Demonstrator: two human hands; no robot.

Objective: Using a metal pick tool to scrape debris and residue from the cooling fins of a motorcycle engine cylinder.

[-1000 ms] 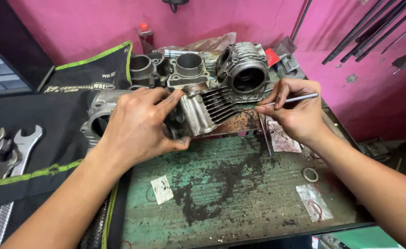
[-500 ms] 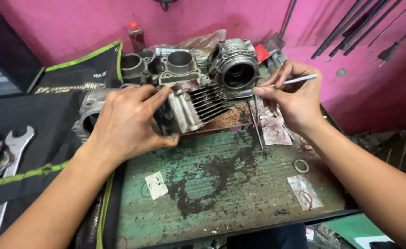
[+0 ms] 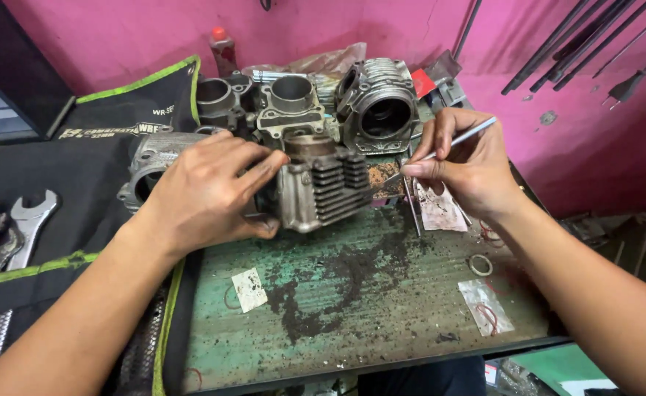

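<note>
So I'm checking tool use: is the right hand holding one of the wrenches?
No, the right hand pinches a thin metal pick; the wrenches lie untouched at far left.

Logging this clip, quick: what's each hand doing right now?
Left hand: closed around the finned engine cylinder, gripping it on the green bench.
Right hand: closed, pinching a thin metal pick like a pen.

the finned cylinder (image 3: pixel 323 187) is dull grey cast metal, ribbed and grimy. the thin pick (image 3: pixel 455 139) is bright, smooth metal. the worktop (image 3: pixel 382 293) is worn green painted metal, rough with black stains. at left, glossy steel spanners (image 3: pixel 15 227) lie on matt black cloth (image 3: pixel 81 176).
</note>
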